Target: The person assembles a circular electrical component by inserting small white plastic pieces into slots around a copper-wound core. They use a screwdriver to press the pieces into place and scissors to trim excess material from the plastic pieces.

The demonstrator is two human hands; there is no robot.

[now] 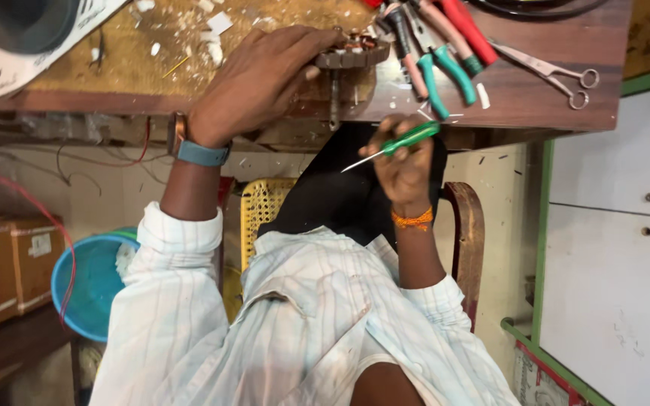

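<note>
My left hand (261, 79) rests on the wooden workbench (536, 98) and grips a round metal motor part with copper windings (351, 51), whose shaft (334, 105) hangs past the bench edge. Below that edge my right hand (404, 162) holds a screwdriver with a green handle (409, 139); its thin blade points left and slightly down. The left wrist carries a watch with a blue strap, the right wrist an orange thread band.
Pliers with teal and red handles (445, 64) and steel scissors (554, 74) lie on the bench at right, amid white scraps. A yellow woven chair (261, 207), a blue tub (92, 282) and cardboard boxes (9, 267) stand below.
</note>
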